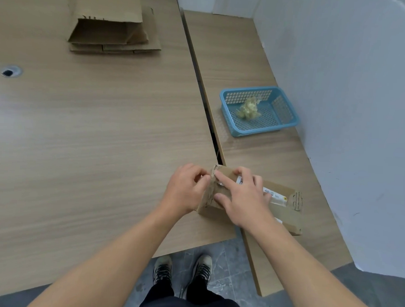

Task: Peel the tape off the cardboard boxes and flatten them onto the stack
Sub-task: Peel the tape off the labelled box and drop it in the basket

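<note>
Corrugated cardboard box (pixel 253 204) at 5 o'clock, straddling the table seam; looks light and stiff, best gripped at its left end where tape (pixel 213 175) lifts. Left hand (pixel 186 190) pinches that tape; right hand (pixel 243 198) spread, pressing the box top. Blue basket (pixel 291 116) at 3 o'clock holds wadded tape (pixel 249 108); flattened stack (pixel 114 24) at 11.

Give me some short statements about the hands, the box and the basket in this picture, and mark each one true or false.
1. Both hands are on the cardboard box. True: left hand, right hand.
2. The blue basket is empty. False: it holds a crumpled wad of tape.
3. The stack of flattened boxes lies far from the hands. True.
4. The box stands on the floor. False: it lies on the tables, across their gap.
</note>
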